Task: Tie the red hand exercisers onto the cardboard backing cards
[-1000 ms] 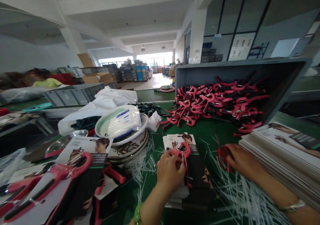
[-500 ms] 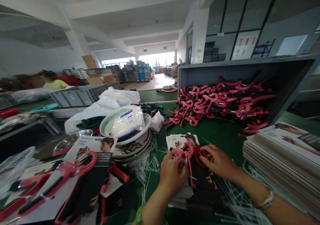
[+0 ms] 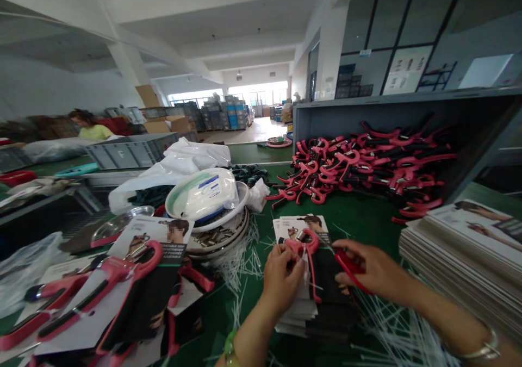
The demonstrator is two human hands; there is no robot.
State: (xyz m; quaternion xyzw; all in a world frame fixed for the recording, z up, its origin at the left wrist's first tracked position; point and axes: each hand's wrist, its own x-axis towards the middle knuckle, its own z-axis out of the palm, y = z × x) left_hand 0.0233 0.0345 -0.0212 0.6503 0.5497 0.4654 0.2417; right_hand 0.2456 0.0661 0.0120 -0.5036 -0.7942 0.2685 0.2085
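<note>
A pink-and-black hand grip strengthener (image 3: 313,269) lies on a printed backing card (image 3: 281,225), on top of a stack of such cards. My left hand (image 3: 283,277) is closed over its left handle, the fingertips pinched beside a white cable tie (image 3: 305,255). Much of that handle is hidden by my fingers. To the right, my right hand (image 3: 369,266) grips red-handled cutters (image 3: 349,269), their thin tip pointing up-left towards the strengthener's spring end. Tip and strengthener look apart.
A tipped grey crate (image 3: 391,103) spills pink strengtheners (image 3: 346,163). At right stands a tall card stack (image 3: 452,253), with loose cable ties (image 3: 402,329) before it. Carded strengtheners (image 3: 110,274) pile up at left, near stacked basins (image 3: 242,204). Another person (image 3: 95,130) is far left.
My right hand has drawn the red-handled cutters back to the right, away from the strengthener. My left hand stays almost in place on it. The view has shifted slightly.
</note>
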